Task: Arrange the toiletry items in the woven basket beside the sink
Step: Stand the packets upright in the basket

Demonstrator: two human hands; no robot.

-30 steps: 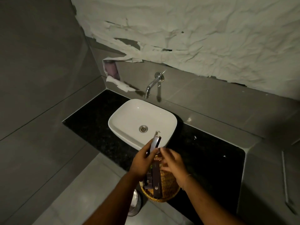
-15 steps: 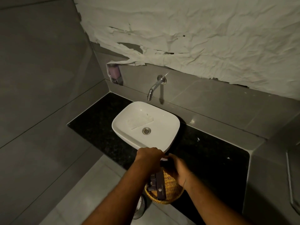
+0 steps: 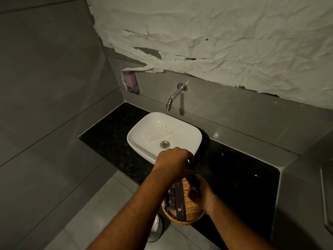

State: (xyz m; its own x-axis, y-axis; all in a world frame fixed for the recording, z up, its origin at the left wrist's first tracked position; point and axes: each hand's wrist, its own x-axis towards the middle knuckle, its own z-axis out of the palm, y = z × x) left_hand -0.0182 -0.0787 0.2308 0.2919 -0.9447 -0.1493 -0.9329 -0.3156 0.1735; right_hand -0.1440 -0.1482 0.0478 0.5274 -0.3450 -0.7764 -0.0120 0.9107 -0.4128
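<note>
A round woven basket (image 3: 191,212) sits at the front edge of the black counter (image 3: 237,170), just right of the white sink (image 3: 134,141). A long dark box (image 3: 180,204) and two smaller dark boxes (image 3: 170,198) lie in it. My left hand (image 3: 173,162) hovers over the basket's far rim, fingers curled down on the top of a slim dark box (image 3: 194,178). My right hand (image 3: 202,193) is inside the basket on the right, fingers wrapped around that box's lower end. My hands hide most of the slim box.
A piece of white paper (image 3: 157,135) lies in the sink bowl. A chrome wall tap (image 3: 173,97) and a purple soap dispenser (image 3: 130,82) are mounted behind. Torn paper (image 3: 216,42) covers the wall. A metal bin (image 3: 156,230) stands on the floor under the counter.
My left hand has lowered the slim dark box from upright above the sink rim down to the basket, and my right hand has closed on it. The white paper dropped from the ledge into the sink.
</note>
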